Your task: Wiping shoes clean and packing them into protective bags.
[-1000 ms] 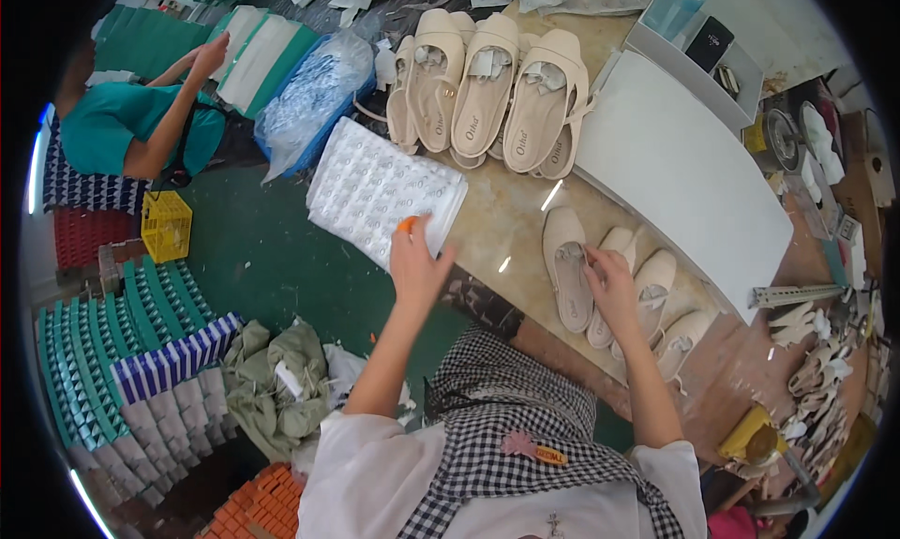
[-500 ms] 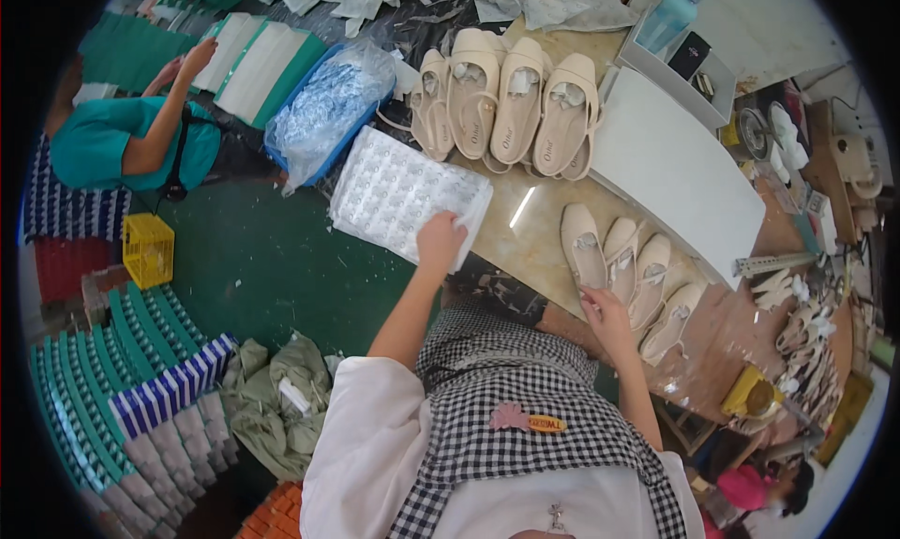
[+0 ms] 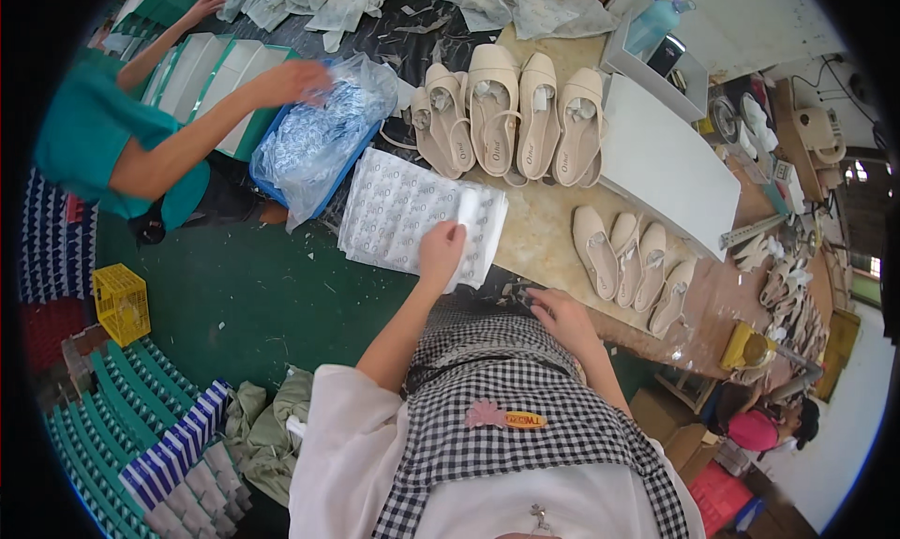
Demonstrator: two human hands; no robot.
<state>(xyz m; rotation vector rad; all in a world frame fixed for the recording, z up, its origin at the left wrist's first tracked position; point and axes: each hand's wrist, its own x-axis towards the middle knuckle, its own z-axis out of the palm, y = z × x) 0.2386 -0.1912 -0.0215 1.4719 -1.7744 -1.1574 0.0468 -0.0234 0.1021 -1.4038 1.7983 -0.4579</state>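
Observation:
A stack of printed white tissue paper [image 3: 389, 206] lies at the left edge of the table. My left hand [image 3: 442, 250] is closed on a sheet of it, and a folded white strip stands up beyond the fingers. My right hand [image 3: 562, 319] is held over the table's front edge by my apron, fingers loosely spread, with nothing visible in it. To its right, several beige flat shoes [image 3: 594, 254] lie in a row. Behind the stack, larger beige slingback shoes [image 3: 492, 117] stand side by side, some with crumpled paper inside.
A blue basin [image 3: 344, 178] of shiny, bagged packets sits left of the shoes, with a co-worker's hand [image 3: 291, 82] over it. A white board [image 3: 670, 169] and a box holding a bottle [image 3: 653, 23] occupy the right. Stacked shoeboxes [image 3: 178, 445] and a yellow crate [image 3: 122, 303] stand on the floor.
My right hand has left the small shoes and moved left to the table edge. My left hand has lifted part of a sheet. The co-worker has reached over the blue basin.

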